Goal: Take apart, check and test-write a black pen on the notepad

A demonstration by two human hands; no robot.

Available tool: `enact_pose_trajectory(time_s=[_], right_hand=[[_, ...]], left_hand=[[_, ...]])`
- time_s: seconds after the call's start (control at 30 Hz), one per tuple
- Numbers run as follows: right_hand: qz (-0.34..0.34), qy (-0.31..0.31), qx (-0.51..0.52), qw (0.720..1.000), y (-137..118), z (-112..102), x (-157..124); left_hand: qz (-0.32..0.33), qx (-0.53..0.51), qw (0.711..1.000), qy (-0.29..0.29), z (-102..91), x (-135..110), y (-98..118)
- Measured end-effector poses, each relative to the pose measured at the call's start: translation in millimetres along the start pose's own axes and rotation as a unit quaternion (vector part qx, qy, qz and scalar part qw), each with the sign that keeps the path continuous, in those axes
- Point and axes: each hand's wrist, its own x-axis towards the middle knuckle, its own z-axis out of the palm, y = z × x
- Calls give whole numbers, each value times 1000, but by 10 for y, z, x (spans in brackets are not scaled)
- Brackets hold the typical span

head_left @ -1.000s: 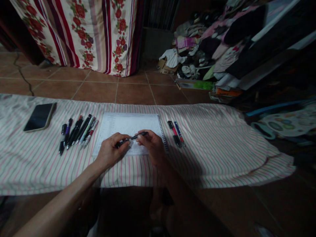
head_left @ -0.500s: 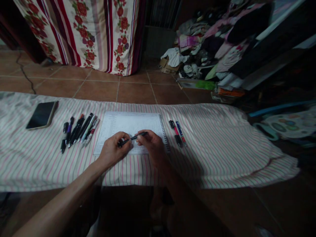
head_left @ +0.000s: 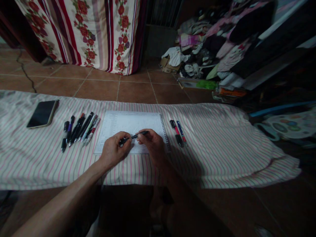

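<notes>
My left hand [head_left: 114, 152] and my right hand [head_left: 153, 146] both pinch a black pen [head_left: 134, 136], held level just above the near edge of a spiral-bound notebook [head_left: 130, 126]. The left fingers close round the pen's thicker end, the right fingertips round its thinner end. The notebook lies open on a striped cloth [head_left: 217, 144], its wire binding on the right side. Left of the notebook lies a row of several pens [head_left: 79, 131]. Two more pens [head_left: 178, 133] lie just right of the binding.
A dark phone [head_left: 42, 114] lies face up at the cloth's far left. Beyond the cloth are brown floor tiles [head_left: 133, 90], a hanging floral fabric [head_left: 86, 33] and a heap of clothes [head_left: 209, 46]. Patterned items [head_left: 288, 126] lie at the right.
Both hands have kept their hold on the black pen with almost no movement; the view has shifted slightly.
</notes>
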Motion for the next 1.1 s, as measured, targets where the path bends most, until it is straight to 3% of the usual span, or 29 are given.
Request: enact_pose_trajectory(time_s=[0.23,0.5,1.1], right_hand=[[-15,17,-47,999,-43,16,-10],[33,-17,32,999,-39,22,-35],[-19,-20,-23,999,-52,-79,-6]], left_hand=[[21,21,999,15,12,-16,18],[24,22,999,0,12,6,-33],[40,11,999,-20,6,19,-117]])
